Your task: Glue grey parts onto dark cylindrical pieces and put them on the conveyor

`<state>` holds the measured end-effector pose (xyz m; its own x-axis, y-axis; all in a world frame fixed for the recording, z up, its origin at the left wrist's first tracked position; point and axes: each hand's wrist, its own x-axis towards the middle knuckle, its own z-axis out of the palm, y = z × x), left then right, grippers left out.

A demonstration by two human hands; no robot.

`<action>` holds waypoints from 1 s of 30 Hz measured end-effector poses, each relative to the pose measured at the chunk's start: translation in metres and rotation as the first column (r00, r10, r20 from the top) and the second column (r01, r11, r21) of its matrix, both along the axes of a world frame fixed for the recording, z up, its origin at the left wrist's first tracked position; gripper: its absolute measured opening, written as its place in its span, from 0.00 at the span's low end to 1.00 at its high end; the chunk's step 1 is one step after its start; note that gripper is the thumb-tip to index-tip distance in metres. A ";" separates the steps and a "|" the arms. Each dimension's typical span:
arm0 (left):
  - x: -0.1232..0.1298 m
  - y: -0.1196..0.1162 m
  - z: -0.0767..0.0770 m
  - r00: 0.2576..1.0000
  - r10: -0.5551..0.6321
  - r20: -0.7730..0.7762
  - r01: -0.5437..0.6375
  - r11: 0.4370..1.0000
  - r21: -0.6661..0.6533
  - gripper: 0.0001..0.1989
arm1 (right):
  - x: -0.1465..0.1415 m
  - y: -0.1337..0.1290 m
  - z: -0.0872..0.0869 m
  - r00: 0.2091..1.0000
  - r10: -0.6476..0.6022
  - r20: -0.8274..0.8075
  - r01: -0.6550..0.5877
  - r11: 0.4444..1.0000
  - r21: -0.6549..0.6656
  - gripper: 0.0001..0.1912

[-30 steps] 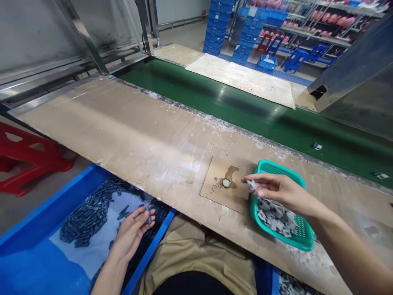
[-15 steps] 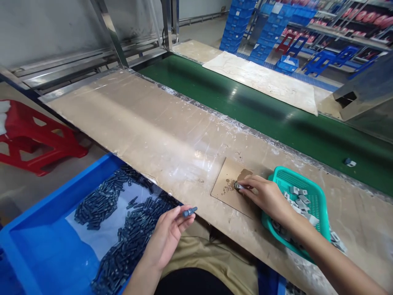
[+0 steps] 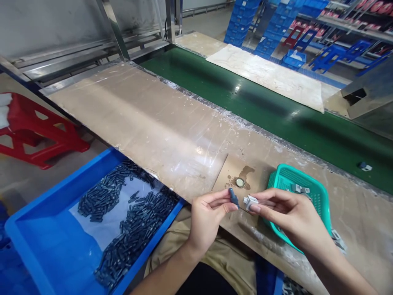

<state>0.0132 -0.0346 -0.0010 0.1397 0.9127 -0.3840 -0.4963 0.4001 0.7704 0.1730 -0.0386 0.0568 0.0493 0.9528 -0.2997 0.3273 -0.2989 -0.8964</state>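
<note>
Between the thumb and fingers of my left hand (image 3: pixel 207 215) is a dark blue plastic peg (image 3: pixel 233 198), tilted upright. My right hand (image 3: pixel 284 209) pinches a small light grey plastic block (image 3: pixel 251 202), its narrow end facing the peg. A small gap separates the two parts. Just beyond them, a round bottle cap (image 3: pixel 240 182) holding something pale sits on a wet-stained piece of cardboard (image 3: pixel 225 174). Beside my right hand stands a green plastic basket (image 3: pixel 322 192) with more grey blocks (image 3: pixel 301 189); my hand and forearm hide part of it.
At the left, a blue bin (image 3: pixel 39 241) holds many dark blue pegs (image 3: pixel 141 221). A green conveyor belt (image 3: pixel 208 88) runs behind the worktable (image 3: pixel 147 127), carrying one joined blue-and-grey piece (image 3: pixel 365 166). Loose grey blocks (image 3: pixel 337 241) lie right of the basket. A red stool (image 3: pixel 46 131) stands far left.
My right hand has lifted the grey block from the bottle cap and drawn it back. My left hand has moved right and up with the peg, bringing the parts close together.
</note>
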 end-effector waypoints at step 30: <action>-0.192 0.046 -0.091 -0.068 0.456 -0.888 -0.247 0.854 0.458 0.22 | 0.193 0.074 -0.011 0.518 -0.501 0.693 0.312 0.865 0.393 0.10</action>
